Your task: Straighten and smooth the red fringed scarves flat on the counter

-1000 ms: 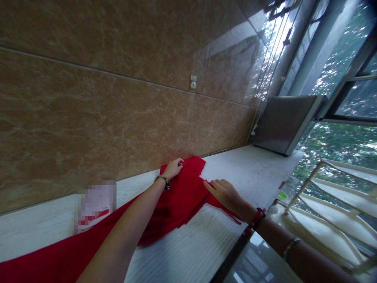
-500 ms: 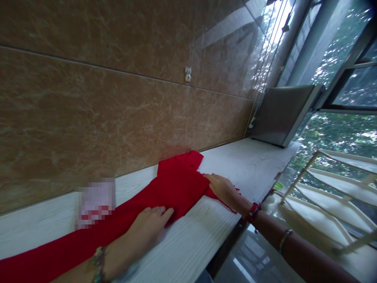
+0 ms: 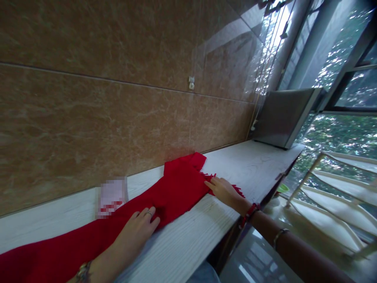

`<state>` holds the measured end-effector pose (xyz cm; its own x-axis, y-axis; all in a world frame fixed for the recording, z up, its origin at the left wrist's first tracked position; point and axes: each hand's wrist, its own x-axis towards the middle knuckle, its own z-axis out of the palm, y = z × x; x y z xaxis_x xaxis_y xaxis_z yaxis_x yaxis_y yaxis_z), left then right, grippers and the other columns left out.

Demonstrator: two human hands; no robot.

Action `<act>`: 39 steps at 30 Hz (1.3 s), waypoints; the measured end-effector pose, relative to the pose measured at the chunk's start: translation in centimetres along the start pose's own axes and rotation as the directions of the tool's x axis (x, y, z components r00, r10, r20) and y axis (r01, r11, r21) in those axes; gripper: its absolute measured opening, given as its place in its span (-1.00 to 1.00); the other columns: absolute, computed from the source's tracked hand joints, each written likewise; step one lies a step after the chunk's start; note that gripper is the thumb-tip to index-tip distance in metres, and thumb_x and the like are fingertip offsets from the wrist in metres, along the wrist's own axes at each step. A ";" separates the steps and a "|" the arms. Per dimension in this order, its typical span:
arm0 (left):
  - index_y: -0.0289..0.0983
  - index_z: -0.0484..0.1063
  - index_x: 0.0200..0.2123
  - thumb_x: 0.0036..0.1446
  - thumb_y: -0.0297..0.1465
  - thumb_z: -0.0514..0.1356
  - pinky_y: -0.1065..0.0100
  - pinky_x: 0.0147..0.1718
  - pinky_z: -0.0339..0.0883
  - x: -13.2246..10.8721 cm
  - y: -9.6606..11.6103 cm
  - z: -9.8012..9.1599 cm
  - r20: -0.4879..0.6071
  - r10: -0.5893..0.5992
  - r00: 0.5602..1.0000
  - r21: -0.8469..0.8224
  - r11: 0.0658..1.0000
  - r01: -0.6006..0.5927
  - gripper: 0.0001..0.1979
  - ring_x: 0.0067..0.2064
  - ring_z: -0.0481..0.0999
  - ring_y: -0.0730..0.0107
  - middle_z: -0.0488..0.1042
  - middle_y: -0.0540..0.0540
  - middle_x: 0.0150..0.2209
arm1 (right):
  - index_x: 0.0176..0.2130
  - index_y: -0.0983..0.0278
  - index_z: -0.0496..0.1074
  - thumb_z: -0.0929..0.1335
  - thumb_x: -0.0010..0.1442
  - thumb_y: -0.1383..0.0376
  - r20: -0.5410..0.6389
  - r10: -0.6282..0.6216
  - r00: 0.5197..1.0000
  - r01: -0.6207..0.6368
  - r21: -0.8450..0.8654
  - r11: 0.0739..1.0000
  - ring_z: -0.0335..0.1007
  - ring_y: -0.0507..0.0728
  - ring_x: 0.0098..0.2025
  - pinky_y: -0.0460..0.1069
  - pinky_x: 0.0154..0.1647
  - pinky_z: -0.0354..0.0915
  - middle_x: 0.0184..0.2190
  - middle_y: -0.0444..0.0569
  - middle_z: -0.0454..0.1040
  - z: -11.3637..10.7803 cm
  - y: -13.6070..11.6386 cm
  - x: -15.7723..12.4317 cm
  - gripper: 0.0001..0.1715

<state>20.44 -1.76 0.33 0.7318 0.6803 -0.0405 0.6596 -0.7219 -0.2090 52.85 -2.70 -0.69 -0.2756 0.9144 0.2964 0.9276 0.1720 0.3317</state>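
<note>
Now shifted back along the red cloth [image 3: 180, 182], the loosely spread left hand [image 3: 138, 227] leaves only the right hand [image 3: 225, 192], grip unclear, at the fringe [image 3: 238, 191].

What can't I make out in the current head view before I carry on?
Red fringed cloth: head view, one end runs off the left edge.
Cloth under the left hand: head view, covered by that hand.
Right hand: head view, its own back hides whether it pinches or only touches.
Pale flat item with red markings: head view, pixelation blurs it.
Cream-white tiered rack: head view, cut off by the right edge.
</note>
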 end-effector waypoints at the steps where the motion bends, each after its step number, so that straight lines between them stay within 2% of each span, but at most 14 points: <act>1: -0.21 0.32 -0.02 -0.05 -0.70 -0.06 0.09 -0.05 0.21 -0.2 -0.1 0.1 0.007 -0.020 1.000 -0.017 1.000 0.020 -0.47 0.08 0.25 0.13 0.24 -0.23 0.09 | -0.14 0.27 0.39 0.21 0.16 0.40 -0.004 0.018 1.000 -0.018 0.016 1.000 0.29 0.15 -0.28 0.02 -0.28 0.21 -0.32 0.06 0.39 -0.7 -0.1 0.3 -0.72; 4: -0.17 0.22 0.08 -0.08 -0.69 -0.05 0.10 -0.03 0.19 -0.5 -0.4 0.3 -0.011 -0.057 0.998 -0.075 0.996 0.056 -0.38 0.14 0.16 0.13 0.12 -0.20 0.17 | -0.11 0.29 0.39 0.19 0.16 0.41 -0.094 0.056 0.994 -0.045 0.120 0.992 0.27 0.17 -0.18 0.04 -0.21 0.22 -0.21 0.11 0.36 -3.0 -1.4 1.9 -0.68; 8: -0.18 0.22 0.08 -0.05 -0.60 -0.01 0.03 -0.07 0.22 -0.8 -0.1 0.7 -0.033 -0.085 0.996 -0.113 0.990 0.081 -0.44 0.10 0.22 0.08 0.18 -0.21 0.14 | 0.13 0.29 0.14 0.17 0.22 0.27 -0.231 -0.046 0.972 0.102 0.234 0.967 -0.01 0.22 0.14 0.15 0.07 0.05 0.11 0.13 0.15 -4.0 -4.6 5.8 -0.51; 11: -0.18 0.25 0.06 -0.02 -0.59 -0.02 0.00 -0.14 0.26 -1.0 0.4 1.1 -0.082 -0.123 0.989 -0.066 0.991 0.117 -0.47 0.05 0.28 0.04 0.24 -0.22 0.10 | 0.17 0.23 0.06 0.18 0.20 0.11 -0.160 -0.081 0.984 0.114 0.211 0.971 -0.22 0.32 0.22 0.33 0.09 -0.09 0.20 0.11 0.00 -2.0 -6.1 8.4 -0.41; 15: -0.21 0.23 0.07 -0.02 -0.65 -0.06 0.07 -0.23 0.31 -1.6 1.1 1.2 -0.088 -0.189 0.978 0.014 0.982 0.191 -0.44 0.00 0.34 0.03 0.27 -0.27 0.08 | 0.19 0.21 0.02 0.12 0.22 0.06 0.033 0.063 0.997 -0.069 0.253 0.965 -0.19 0.37 0.21 0.37 0.02 -0.02 0.20 0.15 -0.01 1.7 -5.8 9.6 -0.40; 17: -0.23 0.23 0.08 0.00 -0.65 -0.06 0.10 -0.24 0.32 -2.2 1.1 1.1 -0.079 -0.210 0.975 0.041 0.976 0.213 -0.45 -0.01 0.35 0.03 0.29 -0.28 0.06 | 0.20 0.19 -0.02 0.10 0.23 0.05 0.077 0.086 0.993 -0.104 0.277 0.955 -0.18 0.37 0.21 0.35 0.02 0.03 0.21 0.13 -0.04 2.8 -5.3 9.6 -0.40; 20: -0.22 0.24 0.07 0.05 -0.59 -0.03 0.06 -0.16 0.26 -3.5 0.5 1.4 -0.146 -0.193 0.970 0.046 0.978 0.202 -0.51 0.00 0.34 0.04 0.29 -0.27 0.06 | 0.20 0.18 -0.02 0.10 0.23 0.06 0.099 0.082 0.992 -0.106 0.270 0.957 -0.19 0.37 0.21 0.35 0.02 0.01 0.21 0.12 -0.04 2.8 -4.9 9.5 -0.41; 24: -0.14 0.21 0.09 0.09 -0.40 0.04 -0.02 0.03 0.07 -6.5 -1.7 2.6 -0.336 -0.124 0.934 0.023 0.990 0.139 -0.56 0.12 0.20 0.05 0.20 -0.19 0.13 | 0.18 0.26 0.05 0.14 0.23 0.10 0.031 0.098 0.995 -0.102 0.225 0.969 -0.26 0.40 0.22 0.41 0.04 -0.13 0.21 0.17 -0.03 0.5 -6.3 10.1 -0.42; 27: -0.12 0.15 0.11 0.11 -0.27 0.05 -0.02 0.04 0.05 -9.2 -4.5 3.6 -0.393 -0.134 0.910 0.020 0.988 0.154 -0.53 0.14 0.15 0.05 0.16 -0.18 0.15 | 0.15 0.32 0.10 0.16 0.22 0.13 -0.124 0.033 0.992 0.006 0.303 0.953 -0.29 0.35 0.23 0.37 0.09 -0.15 0.20 0.18 -0.02 -2.4 -10.1 11.0 -0.43; 29: -0.12 0.14 0.12 0.12 -0.23 0.03 -0.02 0.03 0.05 -11.3 -6.8 3.9 -0.387 -0.191 0.902 0.003 0.978 0.209 -0.52 0.15 0.13 0.05 0.15 -0.18 0.16 | 0.12 0.37 0.14 0.20 0.19 0.17 -0.209 -0.081 0.975 0.163 0.410 0.898 -0.20 0.28 0.22 0.26 0.12 -0.06 0.17 0.19 0.06 -4.5 -13.9 11.6 -0.45; 31: -0.14 0.12 0.13 0.14 -0.25 0.01 0.00 0.04 0.05 -13.5 -9.3 4.0 -0.362 -0.264 0.894 -0.022 0.961 0.275 -0.53 0.17 0.09 0.06 0.14 -0.17 0.16 | 0.08 0.38 0.20 0.22 0.18 0.23 -0.287 -0.251 0.924 0.368 0.497 0.786 -0.06 0.19 0.19 0.14 0.14 -0.01 0.12 0.17 0.15 -6.5 -18.2 11.9 -0.50; 33: -0.17 0.11 0.13 0.15 -0.27 0.00 0.03 0.06 0.03 -15.8 -11.6 3.9 -0.336 -0.318 0.887 -0.052 0.946 0.319 -0.54 0.18 0.06 0.10 0.14 -0.18 0.16 | 0.06 0.39 0.22 0.23 0.17 0.26 -0.347 -0.363 0.865 0.501 0.563 0.657 0.06 0.14 0.13 0.07 0.13 0.04 0.06 0.14 0.26 -7.8 -22.1 11.9 -0.53; 36: -0.23 0.08 0.14 0.14 -0.22 0.01 0.11 0.07 0.05 -18.8 -14.4 3.8 -0.272 -0.359 0.893 -0.130 0.933 0.335 -0.49 0.15 0.11 0.17 0.17 -0.20 0.14 | 0.05 0.39 0.22 0.27 0.14 0.25 -0.366 -0.443 0.818 0.570 0.616 0.544 0.17 0.14 0.06 0.06 0.07 0.13 0.01 0.15 0.31 -8.5 -26.2 11.4 -0.50; 39: -0.25 0.03 0.15 0.14 -0.22 0.02 0.25 -0.01 0.16 -20.5 -15.9 4.0 -0.186 -0.391 0.901 -0.230 0.909 0.347 -0.47 0.03 0.29 0.28 0.29 -0.18 0.04 | 0.10 0.36 0.17 0.32 0.09 0.24 -0.348 -0.474 0.809 0.577 0.629 0.522 0.15 0.16 0.07 0.09 0.07 0.13 0.03 0.16 0.28 -8.0 -27.6 10.7 -0.40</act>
<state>-5.71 -3.71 0.58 0.4337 0.8720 0.2270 0.8930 -0.4496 0.0210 22.26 -0.61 0.50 -0.7503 0.5304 0.3945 0.4839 0.8473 -0.2189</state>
